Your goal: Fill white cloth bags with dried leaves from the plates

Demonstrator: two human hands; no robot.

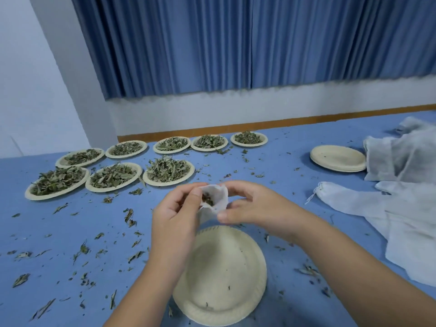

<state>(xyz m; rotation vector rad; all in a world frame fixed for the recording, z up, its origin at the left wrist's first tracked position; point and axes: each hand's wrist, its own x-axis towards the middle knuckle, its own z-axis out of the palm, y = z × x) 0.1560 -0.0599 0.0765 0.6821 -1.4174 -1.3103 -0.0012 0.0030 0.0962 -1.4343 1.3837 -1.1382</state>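
Note:
A small white cloth bag (218, 200) hangs above an almost bare paper plate (226, 274), its mouth open and dried leaves showing inside. My left hand (175, 218) pinches the bag's left rim, with the thumb at the opening. My right hand (250, 206) pinches the right rim between thumb and fingers. Several paper plates heaped with dried leaves stand in two rows at the far left, the nearest of them (168, 172) just beyond the bag.
A stack of bare paper plates (338, 159) lies at the right. A heap of white cloth bags (405, 185) covers the right side of the blue table. Loose leaf bits (82, 249) litter the cloth at the left.

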